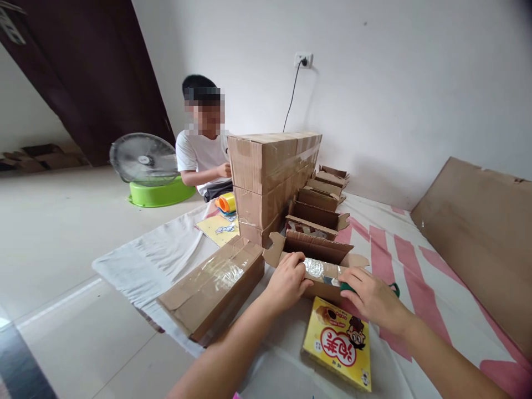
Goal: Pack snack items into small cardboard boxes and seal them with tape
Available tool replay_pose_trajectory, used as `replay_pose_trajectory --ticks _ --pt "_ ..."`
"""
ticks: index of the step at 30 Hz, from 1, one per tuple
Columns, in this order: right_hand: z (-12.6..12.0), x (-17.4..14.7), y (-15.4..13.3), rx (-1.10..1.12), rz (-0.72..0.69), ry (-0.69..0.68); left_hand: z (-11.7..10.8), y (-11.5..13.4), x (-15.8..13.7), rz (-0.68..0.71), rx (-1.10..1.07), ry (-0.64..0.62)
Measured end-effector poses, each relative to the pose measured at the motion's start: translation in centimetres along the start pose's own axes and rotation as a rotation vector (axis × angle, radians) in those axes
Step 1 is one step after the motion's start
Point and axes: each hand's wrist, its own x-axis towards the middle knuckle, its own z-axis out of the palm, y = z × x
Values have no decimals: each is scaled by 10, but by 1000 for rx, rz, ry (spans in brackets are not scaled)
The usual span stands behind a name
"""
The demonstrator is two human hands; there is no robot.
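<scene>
An open cardboard box lies in front of me with its flaps raised and shiny clear tape along its near edge. My left hand grips that box at its left near side, fingers curled over the edge. My right hand is closed around a green-handled cutter. Its grey blade points left, against the taped edge. Most of the handle is hidden by my fingers, though a green loop shows behind them. Just below the right hand lies a yellow snack box with red lettering.
A closed, taped carton lies at left. Beyond it rises a stack of taped cartons, with several open boxes in a row beside it. Another person sits behind the stack, near a fan. A large cardboard sheet leans at right.
</scene>
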Motion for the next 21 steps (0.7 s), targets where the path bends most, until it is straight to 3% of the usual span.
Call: replay_pose_trajectory --ticks 7,10,15,21 --pt "6 17 1 222 4 93 -5 6 -2 -33 18 -52" --pt "-3 23 -3 222 33 64 -6 7 -4 -39 22 -54" --pt "-21 6 2 223 68 -95 -7 8 -6 -54 9 -64" --pt "-2 -17 1 83 232 -14 -2 29 6 -125 111 -46"
